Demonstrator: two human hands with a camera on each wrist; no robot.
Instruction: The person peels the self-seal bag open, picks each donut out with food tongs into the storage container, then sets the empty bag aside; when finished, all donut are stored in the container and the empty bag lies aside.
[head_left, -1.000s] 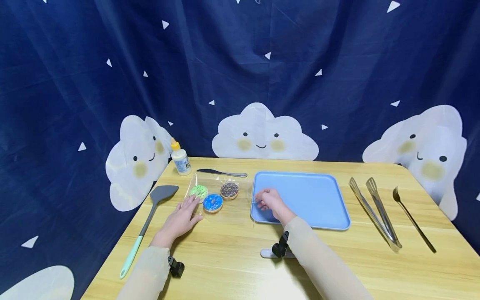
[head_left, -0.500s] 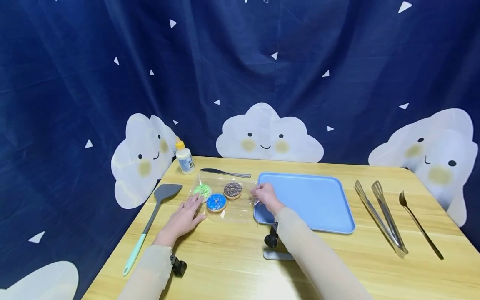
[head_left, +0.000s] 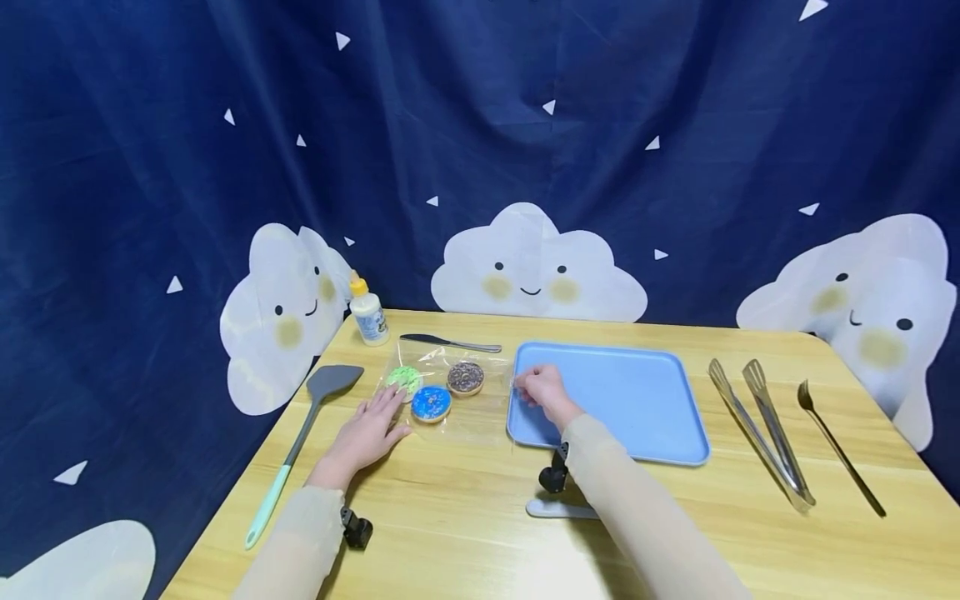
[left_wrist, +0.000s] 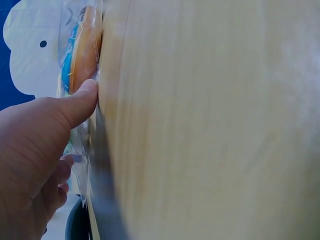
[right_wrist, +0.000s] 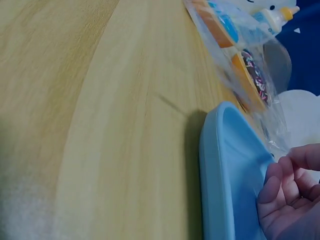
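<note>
A clear plastic bag (head_left: 480, 425) lies flat on the table with three toy donuts in it: a green one (head_left: 405, 377), a blue one (head_left: 431, 403) and a brown sprinkled one (head_left: 465, 377). My left hand (head_left: 367, 432) rests on the bag's left end with fingers spread, fingertips over the green donut. In the left wrist view its thumb (left_wrist: 82, 102) presses the bag below the blue donut. At the bag's right edge, my right hand (head_left: 549, 392) pinches the plastic with curled fingers. That hand is over the left side of a blue tray (head_left: 622, 400).
Behind the bag are a glue bottle (head_left: 369, 315) and a table knife (head_left: 450, 343). A grey spatula (head_left: 307, 433) lies at left. Metal tongs (head_left: 765, 442) and a dark fork (head_left: 836, 446) lie right of the tray. A pale handle (head_left: 558, 509) shows beneath my right forearm.
My right hand moved left to the bag's right edge, then drew back slightly right over the tray. My left hand stays on the bag, and the donuts stay in place.
</note>
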